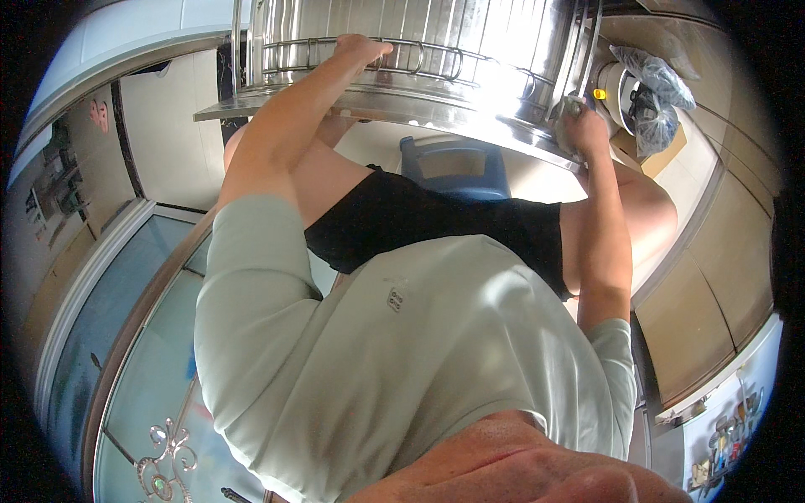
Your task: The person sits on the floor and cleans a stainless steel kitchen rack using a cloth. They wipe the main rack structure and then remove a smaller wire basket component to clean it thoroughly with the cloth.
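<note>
Before me is a pulled-out stainless steel drawer basket point(402, 94) with a shiny metal front panel point(453, 122). A wire rail point(434, 56) with rounded loops runs along its inner side. My left hand point(361, 49) reaches over the front and is closed around this rail. At the drawer's right front corner, my right hand point(590, 129) grips a crumpled greyish cloth point(568, 132). The cloth lies against the metal side and corner. Glare washes out part of the drawer's floor, and its far end is cut off by the picture's top.
A blue plastic stool point(456, 166) stands on the floor beneath the drawer front. To the right are clear plastic bags point(657, 82), a white round container point(616, 94) and a cardboard box point(666, 151). Tan panels point(685, 302) border the right; a frosted glass door point(151, 358) the left.
</note>
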